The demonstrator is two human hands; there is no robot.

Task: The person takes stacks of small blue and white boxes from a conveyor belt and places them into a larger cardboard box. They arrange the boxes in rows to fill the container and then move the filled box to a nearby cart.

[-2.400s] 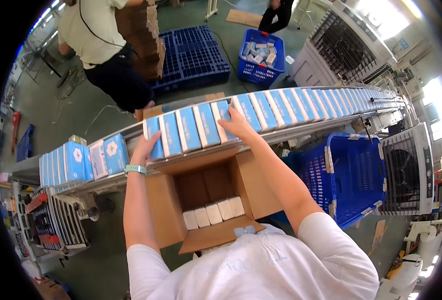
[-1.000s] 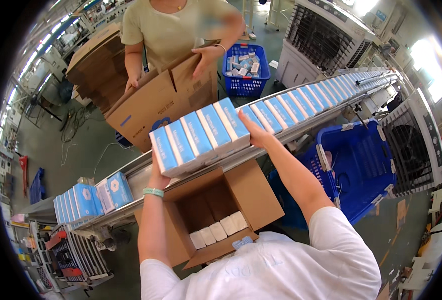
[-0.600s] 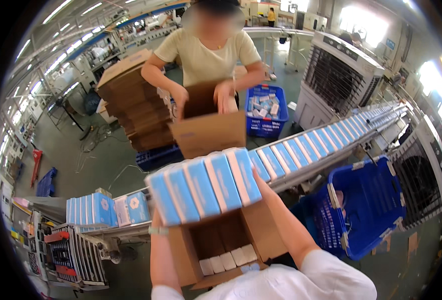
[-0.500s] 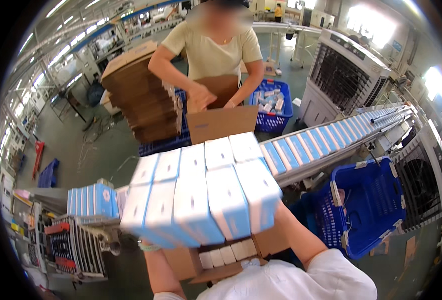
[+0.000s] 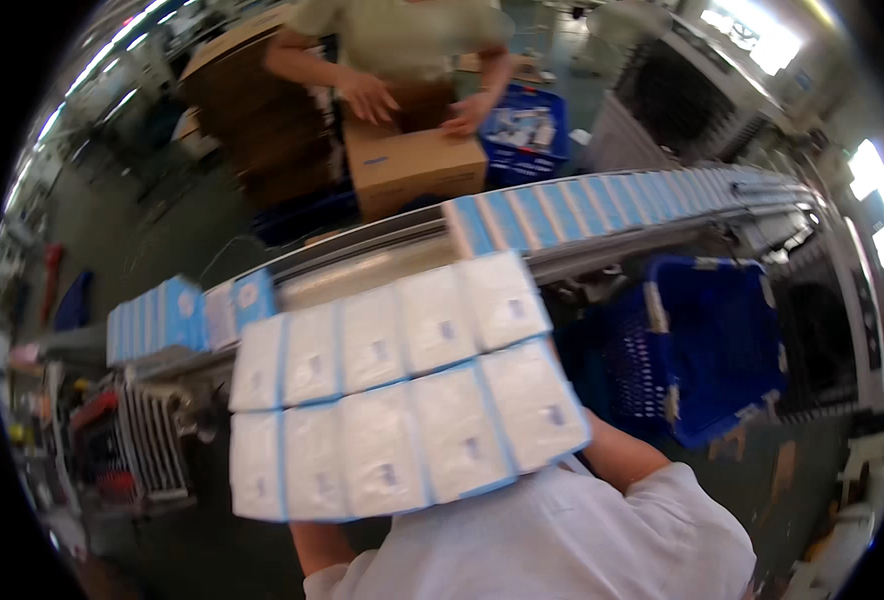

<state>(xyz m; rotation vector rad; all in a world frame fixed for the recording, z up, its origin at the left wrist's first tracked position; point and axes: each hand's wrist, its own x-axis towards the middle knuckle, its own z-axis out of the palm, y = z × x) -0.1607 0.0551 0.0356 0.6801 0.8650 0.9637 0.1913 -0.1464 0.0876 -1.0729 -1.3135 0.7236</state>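
Observation:
A block of white-and-blue packs (image 5: 382,385), side by side in two rows, is held up between my arms in front of my chest. Its white faces are turned toward me, with pale blue edges between the packs. My left forearm (image 5: 320,545) reaches up under its near left corner, and my right forearm (image 5: 624,452) comes in at its right side. Both hands are hidden by the packs, fingers included, but the block is carried between them. Whatever lies directly beneath the block is covered by it.
Across the conveyor (image 5: 362,272), a co-worker's hands rest on a brown carton (image 5: 422,165). Similar packs (image 5: 582,205) stand in a row on the belt; more blue packs (image 5: 157,322) sit left. A blue basket (image 5: 727,350) is at right, a flattened cardboard stack (image 5: 252,125) behind.
The block has tipped, its white faces now turned more toward me, and it hides the open carton below. Across the conveyor, the co-worker's raised carton flap is folded down. My view has tilted downward.

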